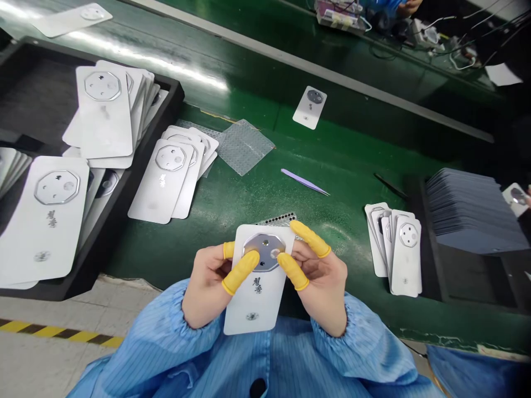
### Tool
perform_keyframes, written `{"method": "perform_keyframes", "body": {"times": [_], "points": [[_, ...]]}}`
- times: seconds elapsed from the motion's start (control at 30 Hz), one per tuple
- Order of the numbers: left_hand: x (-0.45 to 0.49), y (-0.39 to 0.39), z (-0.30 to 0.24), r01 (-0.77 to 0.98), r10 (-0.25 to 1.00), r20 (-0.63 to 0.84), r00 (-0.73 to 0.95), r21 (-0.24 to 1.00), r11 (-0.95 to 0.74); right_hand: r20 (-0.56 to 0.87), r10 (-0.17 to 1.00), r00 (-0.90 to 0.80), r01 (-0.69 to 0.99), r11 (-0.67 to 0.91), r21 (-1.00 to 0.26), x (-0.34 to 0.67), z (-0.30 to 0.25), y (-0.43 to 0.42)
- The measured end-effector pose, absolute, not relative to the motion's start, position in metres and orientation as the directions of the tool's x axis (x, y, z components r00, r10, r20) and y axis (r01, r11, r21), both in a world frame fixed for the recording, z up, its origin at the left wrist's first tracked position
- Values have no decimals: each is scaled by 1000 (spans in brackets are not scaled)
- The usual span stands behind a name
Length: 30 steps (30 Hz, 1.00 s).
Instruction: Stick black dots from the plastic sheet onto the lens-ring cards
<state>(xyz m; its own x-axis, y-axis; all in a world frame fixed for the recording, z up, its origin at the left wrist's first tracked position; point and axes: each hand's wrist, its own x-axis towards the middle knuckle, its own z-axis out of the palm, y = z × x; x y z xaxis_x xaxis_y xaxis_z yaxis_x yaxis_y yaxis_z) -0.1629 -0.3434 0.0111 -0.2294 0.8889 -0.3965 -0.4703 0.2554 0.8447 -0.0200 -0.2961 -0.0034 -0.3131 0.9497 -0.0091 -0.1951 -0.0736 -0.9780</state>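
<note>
Near my body I hold a white phone back cover, tilted, with its grey octagonal camera plate near the top. My left hand grips the left edge, thumb on the plate. Opposite it, my right hand is closed on the right edge, with its thumb at the plate's lower right and index finger at the top corner. Both wear yellow finger cots; some fingers are hidden behind the cover. A strip with black dots shows just beyond the cover's top edge. Purple tweezers lie farther ahead on the green bench.
Left, a black tray carries stacked covers; beside it lie more covers and bubble wrap. A single cover lies ahead. At right are a cover stack and a black tray with grey sheets. Another person's hand shows at the top.
</note>
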Motion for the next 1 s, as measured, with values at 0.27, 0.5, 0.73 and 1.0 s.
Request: {"method": "perform_keyframes", "body": {"times": [0.27, 0.5, 0.73, 1.0], "points": [[-163, -329, 31, -587, 823, -554, -127, 711, 388, -186, 874, -450, -264, -329, -907, -17, 12, -287], [-172, -317, 54, -746, 762, -622, 177, 421, 516, -196, 926, -323, -145, -253, -957, -9, 36, -282], [-181, -308, 41, -763, 679, -645, 351, 224, 607, -311, 920, -238, -112, -344, -932, -8, 33, -281], [-175, -308, 51, -773, 664, -662, 348, 198, 602, -351, 897, -270, 7, -363, -932, -7, 38, -275]]}}
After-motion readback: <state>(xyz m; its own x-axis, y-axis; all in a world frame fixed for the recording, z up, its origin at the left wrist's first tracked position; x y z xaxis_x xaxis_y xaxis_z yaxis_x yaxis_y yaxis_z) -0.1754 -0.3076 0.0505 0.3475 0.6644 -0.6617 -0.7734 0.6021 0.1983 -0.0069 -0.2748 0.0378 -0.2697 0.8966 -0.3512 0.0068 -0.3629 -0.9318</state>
